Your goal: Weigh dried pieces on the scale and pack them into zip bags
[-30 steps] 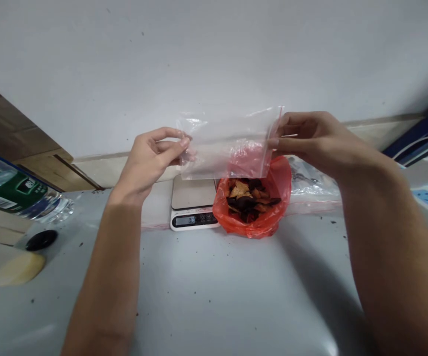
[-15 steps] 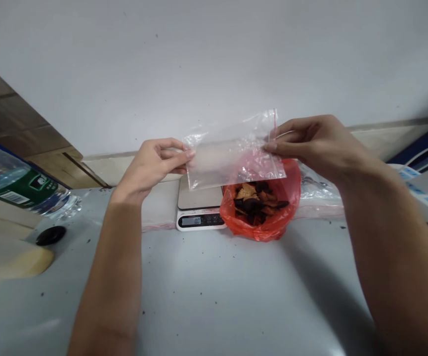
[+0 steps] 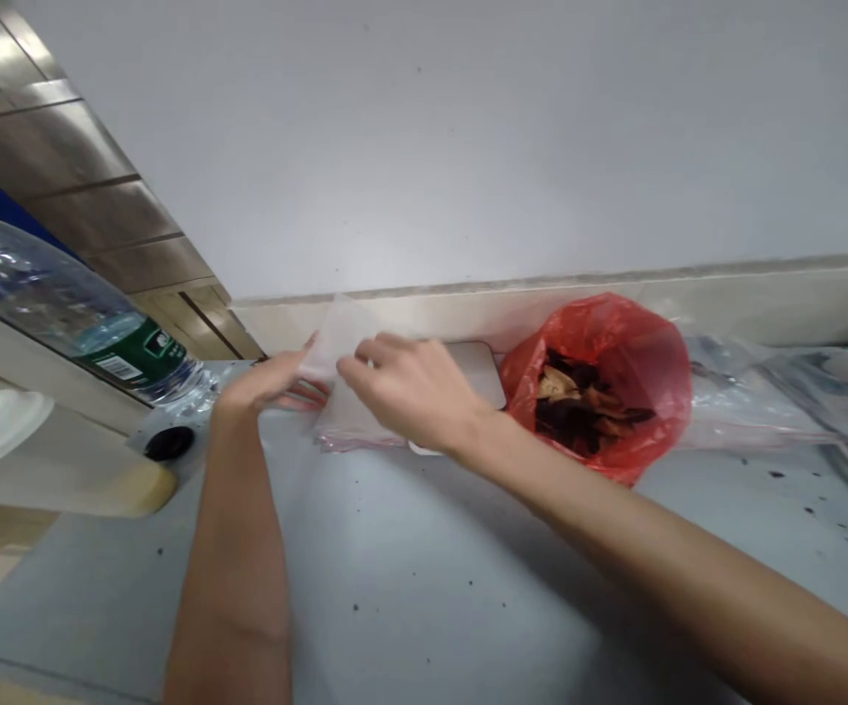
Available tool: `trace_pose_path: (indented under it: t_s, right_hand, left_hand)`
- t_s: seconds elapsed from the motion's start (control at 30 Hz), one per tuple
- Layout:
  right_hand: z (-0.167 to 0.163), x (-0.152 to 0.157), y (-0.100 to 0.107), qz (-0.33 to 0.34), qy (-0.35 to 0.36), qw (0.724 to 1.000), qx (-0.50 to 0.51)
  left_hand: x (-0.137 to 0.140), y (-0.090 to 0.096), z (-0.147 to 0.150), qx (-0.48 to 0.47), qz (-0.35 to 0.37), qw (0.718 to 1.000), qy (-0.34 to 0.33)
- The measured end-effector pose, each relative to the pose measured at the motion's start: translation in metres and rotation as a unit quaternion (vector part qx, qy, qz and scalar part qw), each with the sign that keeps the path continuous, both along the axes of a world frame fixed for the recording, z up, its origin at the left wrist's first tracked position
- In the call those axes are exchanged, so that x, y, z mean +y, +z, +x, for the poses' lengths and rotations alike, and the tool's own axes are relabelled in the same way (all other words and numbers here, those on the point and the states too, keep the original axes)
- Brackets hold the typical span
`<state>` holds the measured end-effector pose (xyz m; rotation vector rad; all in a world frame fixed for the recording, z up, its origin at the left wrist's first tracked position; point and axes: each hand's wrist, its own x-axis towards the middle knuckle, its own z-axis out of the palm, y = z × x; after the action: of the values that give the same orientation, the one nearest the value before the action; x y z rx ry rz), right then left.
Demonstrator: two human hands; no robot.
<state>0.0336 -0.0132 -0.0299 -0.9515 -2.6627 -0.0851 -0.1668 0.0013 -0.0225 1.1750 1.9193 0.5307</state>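
Observation:
A clear zip-lock bag stands between my hands, low over the counter. My left hand is at its left side, holding the plastic between thumb and somewhat spread fingers, partly seen through it. Curled in a pinch, my right hand grips the bag's right side; its fingertips are a little blurred. Beneath the hands lie flat clear bags with pinkish edges. My right hand partly covers the kitchen scale and hides its display. Right of the scale, an open red plastic bag contains dark and tan dried pieces.
At left are a water bottle with a green label, a black round lid and a pale container. More clear plastic bags lie at right. A white wall rises behind the counter. Dark crumbs dot the counter.
Both hands have brought the zip-lock bag left and down, off the front of the red bag. My right hand has crossed over the scale toward my left. The view has shifted left.

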Motion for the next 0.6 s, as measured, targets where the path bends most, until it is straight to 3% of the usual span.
trace_pose_path:
  t_s: [0.1, 0.27, 0.47, 0.6]
  right_hand:
    - [-0.024, -0.008, -0.020, -0.079, 0.047, 0.991, -0.098]
    - [-0.029, -0.010, -0.043, -0.141, 0.047, 0.980, -0.133]
    - [-0.026, -0.007, -0.046, -0.166, 0.032, 0.978, -0.123]
    - [-0.020, -0.007, -0.044, -0.176, 0.035, 0.977, -0.113]
  left_hand:
    - [-0.001, -0.008, -0.006, -0.008, -0.016, 1.000, -0.016]
    - [0.004, -0.017, -0.013, -0.014, -0.029, 0.999, -0.023]
    - [0.016, -0.032, -0.014, 0.033, -0.012, 0.997, -0.066]
    - [0.022, -0.039, -0.012, 0.101, 0.061, 0.986, -0.116]
